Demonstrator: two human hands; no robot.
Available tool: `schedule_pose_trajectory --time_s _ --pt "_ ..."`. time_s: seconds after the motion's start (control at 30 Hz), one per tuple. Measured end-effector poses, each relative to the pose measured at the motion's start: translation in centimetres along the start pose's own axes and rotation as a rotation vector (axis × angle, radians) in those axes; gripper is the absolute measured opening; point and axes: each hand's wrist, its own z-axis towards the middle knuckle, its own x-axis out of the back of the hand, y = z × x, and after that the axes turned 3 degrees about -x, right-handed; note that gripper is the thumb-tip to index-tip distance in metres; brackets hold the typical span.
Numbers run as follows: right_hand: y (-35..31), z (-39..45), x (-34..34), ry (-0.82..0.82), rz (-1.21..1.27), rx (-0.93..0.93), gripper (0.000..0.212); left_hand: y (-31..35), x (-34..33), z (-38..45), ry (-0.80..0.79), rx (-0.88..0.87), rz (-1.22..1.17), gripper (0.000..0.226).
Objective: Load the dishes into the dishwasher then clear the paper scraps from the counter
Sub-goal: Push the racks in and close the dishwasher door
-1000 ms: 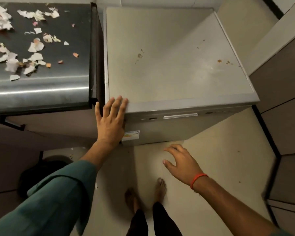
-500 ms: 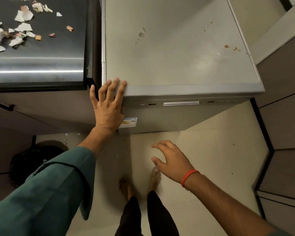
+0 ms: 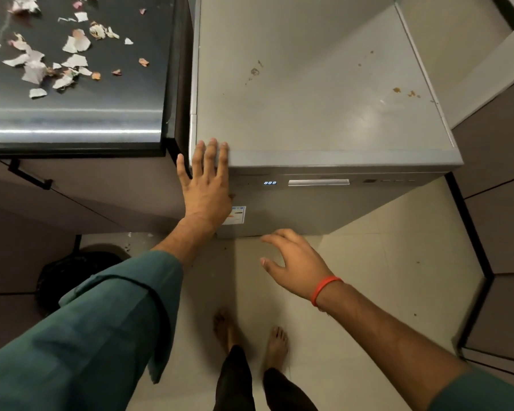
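At 10 o'clock we see the paper scraps [image 3: 72, 44] strewn over the dark counter [image 3: 72, 120], w/ a black bin [image 3: 72, 271] on the floor at 8 o'clock. Our left hand [image 3: 207, 188] lies flat, fingers straight & together, fingertips [image 3: 212, 145] on the dishwasher [image 3: 309, 93] top's front left corner, gripping nothing. Dishwasher sits at 12–1 o'clock, just beside the counter, door closed, display [image 3: 270, 183] lit, handle [image 3: 318, 182] to its right. Our right hand [image 3: 294, 262], at 4 o'clock of the left, hovers before the door, fingers loosely spread, holding nothing; red band [image 3: 325, 289] on wrist.
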Motion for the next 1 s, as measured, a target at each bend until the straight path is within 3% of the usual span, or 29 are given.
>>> schedule_pose_trajectory --time_s 0.2,0.53,0.73,1.0 --pt "1.2 0.0 0.3 0.003 -0.008 -0.002 0.05 1.0 -1.3 0.1 0.098 0.063 -0.057 0.109" --pt "2.4 5.5 5.1 0.362 -0.364 0.148 0.07 0.8 -2.9 0.8 0.191 0.067 -0.035 0.101" --pt "3.1 7.0 5.0 0.289 -0.555 0.007 0.101 0.7 -3.2 0.9 0.201 0.061 -0.024 0.099" --pt "2.4 7.3 3.8 0.308 -0.619 -0.077 0.118 0.8 -3.2 0.8 0.217 0.069 -0.015 0.097"
